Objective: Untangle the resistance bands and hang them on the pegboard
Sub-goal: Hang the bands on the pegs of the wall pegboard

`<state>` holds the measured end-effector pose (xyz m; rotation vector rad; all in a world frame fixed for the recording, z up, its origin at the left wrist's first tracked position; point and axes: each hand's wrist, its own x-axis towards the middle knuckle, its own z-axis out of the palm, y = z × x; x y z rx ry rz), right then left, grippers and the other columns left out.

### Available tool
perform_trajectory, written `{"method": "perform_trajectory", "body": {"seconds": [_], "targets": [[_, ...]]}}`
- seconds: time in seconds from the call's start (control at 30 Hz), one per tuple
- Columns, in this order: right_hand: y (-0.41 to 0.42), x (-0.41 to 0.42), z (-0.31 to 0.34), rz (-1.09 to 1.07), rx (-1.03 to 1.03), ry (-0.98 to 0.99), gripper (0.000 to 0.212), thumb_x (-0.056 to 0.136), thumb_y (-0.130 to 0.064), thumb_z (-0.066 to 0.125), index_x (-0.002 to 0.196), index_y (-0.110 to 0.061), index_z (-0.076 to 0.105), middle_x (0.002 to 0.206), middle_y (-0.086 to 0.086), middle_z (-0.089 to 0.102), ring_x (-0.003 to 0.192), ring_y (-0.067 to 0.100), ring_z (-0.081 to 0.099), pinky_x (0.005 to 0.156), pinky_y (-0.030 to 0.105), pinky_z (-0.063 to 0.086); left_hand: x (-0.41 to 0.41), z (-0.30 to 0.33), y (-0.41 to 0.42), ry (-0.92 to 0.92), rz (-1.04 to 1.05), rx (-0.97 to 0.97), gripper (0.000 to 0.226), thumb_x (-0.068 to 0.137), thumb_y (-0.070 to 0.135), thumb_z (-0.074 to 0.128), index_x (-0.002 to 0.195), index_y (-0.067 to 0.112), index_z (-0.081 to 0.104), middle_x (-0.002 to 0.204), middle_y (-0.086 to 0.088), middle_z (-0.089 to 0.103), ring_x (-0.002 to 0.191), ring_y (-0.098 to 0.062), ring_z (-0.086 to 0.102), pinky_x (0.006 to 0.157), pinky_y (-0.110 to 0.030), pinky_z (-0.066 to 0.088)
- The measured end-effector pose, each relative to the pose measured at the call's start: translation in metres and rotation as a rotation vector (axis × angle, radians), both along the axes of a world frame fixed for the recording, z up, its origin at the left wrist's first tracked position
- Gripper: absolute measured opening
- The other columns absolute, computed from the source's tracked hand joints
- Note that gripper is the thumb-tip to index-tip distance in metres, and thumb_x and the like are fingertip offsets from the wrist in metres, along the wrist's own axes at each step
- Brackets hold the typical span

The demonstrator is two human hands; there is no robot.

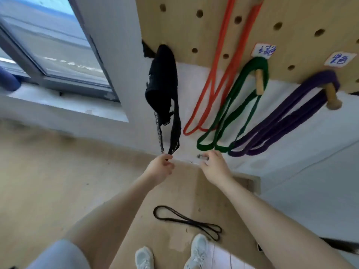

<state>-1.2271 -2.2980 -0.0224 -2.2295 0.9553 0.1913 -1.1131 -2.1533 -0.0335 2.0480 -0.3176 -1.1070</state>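
Head view. Pegboard [184, 26] fills the 12 to 2 o'clock sector, wooden, with round holes. Three bands hang on it: orange band [211, 82] from near the top edge, green band [229, 113] over a wooden peg [259, 82], purple band [281, 121] over a second peg at 3 o'clock. Two handwritten labels [264, 51] sit above the green and purple bands.

Black belt [163, 80] with a chain [159, 133] hangs off the board's lower left corner, at about 11 o'clock from centre.

Left hand [160, 168], just below centre: fingers curled, pinching the lower end of the belt strap and chain. Right hand [214, 165], just beside it toward 3 o'clock: fingers loosely bent, tips just under the green band's loops; whether they hold anything, cannot tell.

Black band [186, 222] lies loose on the floor [48, 171] at 6 o'clock, just ahead of two white shoes [198, 249]. Window [48, 45] at 10 o'clock.
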Motion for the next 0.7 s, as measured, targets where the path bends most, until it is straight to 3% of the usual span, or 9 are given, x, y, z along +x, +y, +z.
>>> {"method": "perform_trajectory", "body": {"seconds": [0.27,0.47,0.63,0.7], "targets": [[0.113,0.035,-0.152,0.340,0.087,0.336,0.024,0.092,-0.017,0.048,0.114,-0.009,0.055,0.131,0.008,0.043,0.116,0.027,0.046,0.097,0.031,0.038,0.009,-0.134,0.148,0.079,0.214,0.190,0.028,0.090,0.006,0.047,0.117,0.003,0.055,0.103,-0.016,0.065,0.082,-0.023,0.060,0.068,-0.026,0.041],[0.159,0.048,-0.326,0.470,0.141,0.521,0.028,0.092,-0.018,0.046,0.118,-0.012,0.053,0.133,0.009,0.044,0.121,0.028,0.044,0.099,0.035,0.040,0.004,-0.294,0.195,0.158,0.292,0.303,0.030,0.090,0.008,0.047,0.118,0.004,0.056,0.093,-0.010,0.062,0.092,-0.029,0.064,0.079,-0.031,0.046],[0.171,0.054,-0.485,0.556,0.074,0.592,0.034,0.094,-0.018,0.043,0.127,-0.012,0.046,0.136,0.010,0.044,0.123,0.029,0.042,0.095,0.035,0.039,-0.003,-0.448,0.209,0.210,0.384,0.332,0.028,0.091,0.009,0.046,0.117,0.008,0.057,0.095,-0.006,0.063,0.084,-0.022,0.063,0.070,-0.025,0.040],[0.175,0.052,-0.545,0.549,0.031,0.600,0.035,0.094,-0.016,0.044,0.129,-0.010,0.044,0.135,0.013,0.045,0.124,0.031,0.042,0.096,0.036,0.038,-0.008,-0.506,0.211,0.219,0.388,0.347,0.029,0.090,0.010,0.046,0.117,0.008,0.057,0.095,-0.005,0.062,0.090,-0.022,0.062,0.073,-0.024,0.039]]}}
